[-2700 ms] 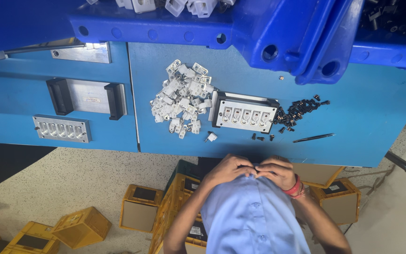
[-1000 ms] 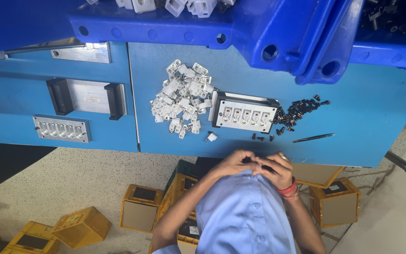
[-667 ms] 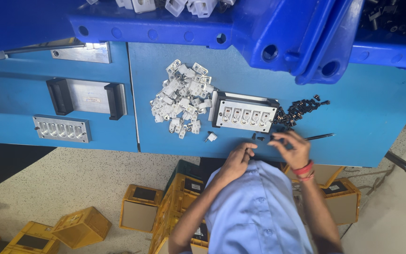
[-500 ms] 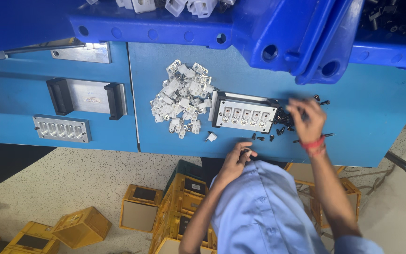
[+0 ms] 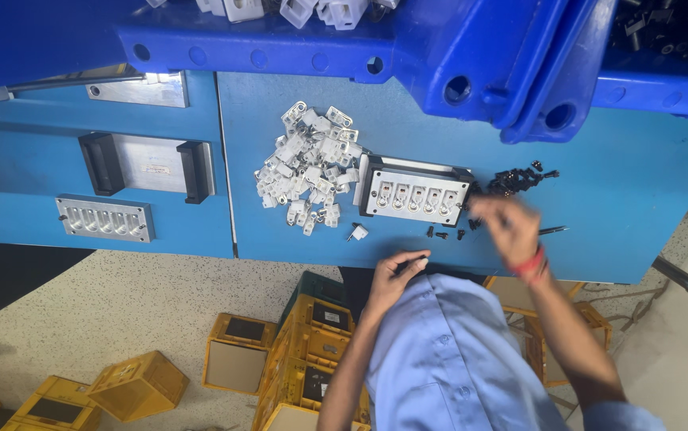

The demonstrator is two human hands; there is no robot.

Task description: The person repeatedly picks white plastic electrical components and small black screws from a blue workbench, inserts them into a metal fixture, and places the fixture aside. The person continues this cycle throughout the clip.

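one fixture [image 5: 415, 196] with five slots; two hands [image 5: 511, 231] near it.

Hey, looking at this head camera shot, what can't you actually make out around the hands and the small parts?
- Right hand: motion-blurred, so its grip cannot be told.
- Left hand: anything between its fingers is too small to see.
- Small black parts: too tiny to tell their shape.
- White parts in the blue bin: cut off by the top edge.

Small black parts [image 5: 515, 180] lie scattered on the blue table, right of the metal fixture [image 5: 414, 198].
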